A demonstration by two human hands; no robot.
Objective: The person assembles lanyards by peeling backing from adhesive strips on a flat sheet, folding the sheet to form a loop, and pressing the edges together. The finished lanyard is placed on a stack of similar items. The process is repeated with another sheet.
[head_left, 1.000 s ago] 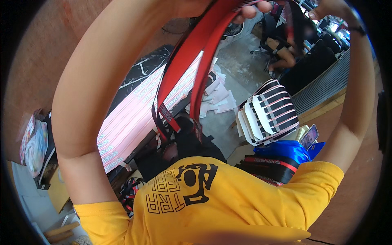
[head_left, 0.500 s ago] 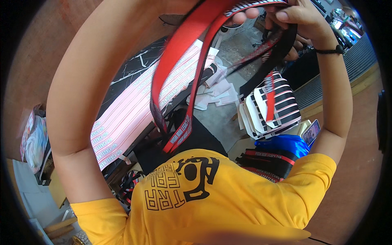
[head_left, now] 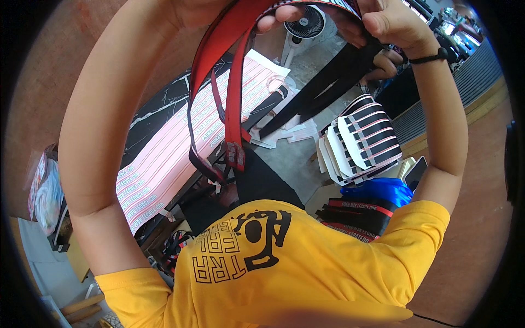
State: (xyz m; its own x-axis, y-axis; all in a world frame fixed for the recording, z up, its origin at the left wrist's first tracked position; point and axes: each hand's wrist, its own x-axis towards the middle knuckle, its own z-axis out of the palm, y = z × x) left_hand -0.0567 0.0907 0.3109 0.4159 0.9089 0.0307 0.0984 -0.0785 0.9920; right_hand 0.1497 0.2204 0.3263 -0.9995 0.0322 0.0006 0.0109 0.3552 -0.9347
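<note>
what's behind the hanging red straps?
Around the red straps, a pink striped sheet shows, lying on a dark marble-patterned table. The parts of both directly behind the straps are covered and can't be seen.

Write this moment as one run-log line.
left hand: holds red straps | right hand: holds black straps | pink sheet: on dark table

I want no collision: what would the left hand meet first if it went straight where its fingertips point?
Beyond the red straps it holds, the left hand would probably meet the right hand first, though depth is unclear.
</note>
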